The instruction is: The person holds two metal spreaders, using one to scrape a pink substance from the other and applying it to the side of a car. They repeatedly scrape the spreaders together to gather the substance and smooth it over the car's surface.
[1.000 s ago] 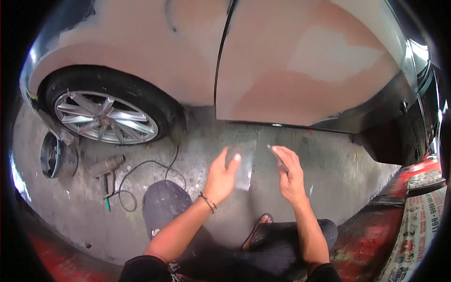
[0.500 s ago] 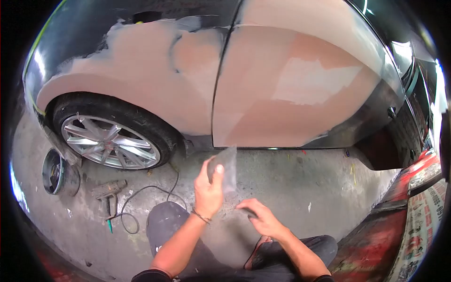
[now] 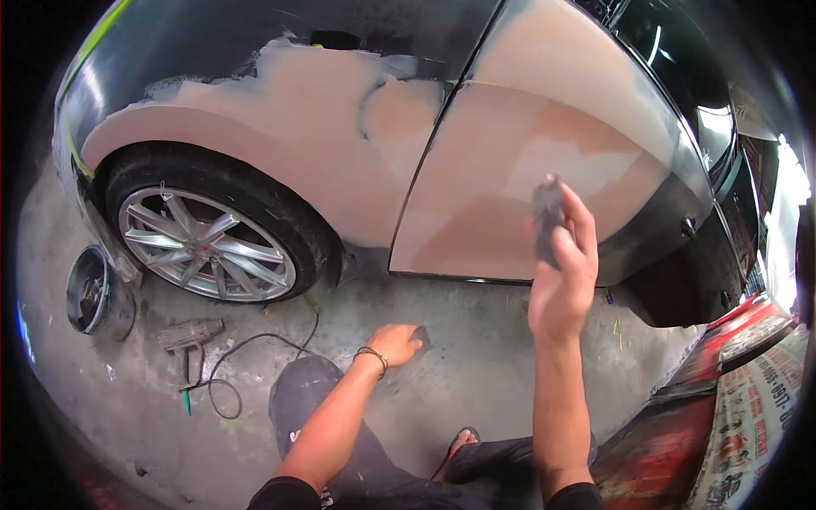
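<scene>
In front of the car door (image 3: 476, 204), my right hand (image 3: 568, 276) is raised with its fingers closed round a dark grey, oblong flat block (image 3: 548, 223), blurred by motion. My left hand (image 3: 393, 343) is low over the concrete floor, closed on a small dark flat piece (image 3: 422, 338) that sticks out past the thumb; its kind cannot be told. The door carries pinkish-tan filler with a paler patch (image 3: 586, 161) partly behind my right hand. Filler also covers the fender (image 3: 280, 144).
The front wheel (image 3: 208, 242) stands left of the door. A black bucket (image 3: 100, 293) is beside it on the floor. Nearer me lies a heat gun (image 3: 191, 340) with its cord (image 3: 255, 342) trailing toward my knee. A printed banner (image 3: 756, 416) spreads at the right.
My right hand has risen from above my lap to in front of the door, holding the grey block. My left hand has dropped from near the door's lower edge, no longer showing the flat greyish sheet.
</scene>
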Motion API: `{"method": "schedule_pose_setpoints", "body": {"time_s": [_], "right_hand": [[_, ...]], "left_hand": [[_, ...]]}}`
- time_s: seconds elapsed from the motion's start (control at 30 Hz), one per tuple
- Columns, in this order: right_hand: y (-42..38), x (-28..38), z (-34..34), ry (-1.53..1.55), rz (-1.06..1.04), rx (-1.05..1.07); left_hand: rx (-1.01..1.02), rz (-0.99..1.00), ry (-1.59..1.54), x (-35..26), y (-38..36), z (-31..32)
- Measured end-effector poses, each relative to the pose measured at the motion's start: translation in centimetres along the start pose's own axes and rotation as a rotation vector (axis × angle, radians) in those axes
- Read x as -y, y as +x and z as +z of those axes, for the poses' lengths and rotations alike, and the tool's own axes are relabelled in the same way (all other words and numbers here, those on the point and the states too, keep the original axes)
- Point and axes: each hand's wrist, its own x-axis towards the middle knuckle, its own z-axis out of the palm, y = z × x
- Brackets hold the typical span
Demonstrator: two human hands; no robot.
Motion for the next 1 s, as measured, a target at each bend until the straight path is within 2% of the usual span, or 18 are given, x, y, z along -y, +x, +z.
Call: {"method": "schedule_pose_setpoints", "body": {"time_s": [0.1, 0.2, 0.33, 0.47, 0.6, 0.77, 0.83, 1.0], "right_hand": [[3.8, 0.1, 3.2, -0.693, -0.374, -0.067], [6.3, -1.8, 5.0, -0.936, -0.576, -0.116], [8.4, -2.9, 7.1, -1.001, -0.711, -0.147], [8.0, -6.2, 7.6, -1.114, -0.736, -0.177], [4.4, -3.6, 7.4, -1.182, -0.436, -0.028], [7.7, -1.2, 6.0, -1.102, -0.508, -0.146], [9.1, -1.2, 5.8, -1.096, -0.583, -0.174], [9.4, -1.9, 6.7, -1.079, -0.609, -0.186]], "left_hand": [[-0.026, 0.012, 0.004, 0.7, 1.1, 0.7], [-0.031, 0.004, 0.026, 0.9, 1.2, 0.9], [-0.023, 0.025, 0.063, 0.8, 0.8, 0.4], [-0.014, 0.032, 0.065, 1.0, 0.5, 0.2], [-0.004, 0.087, 0.135, 2.5, 1.0, 0.6], [0.046, 0.045, 0.149, 1.7, 0.4, 0.2], [0.033, 0.044, 0.119, 2.0, 0.6, 0.4], [0.031, 0.041, 0.1, 2.0, 0.8, 0.9]]}}
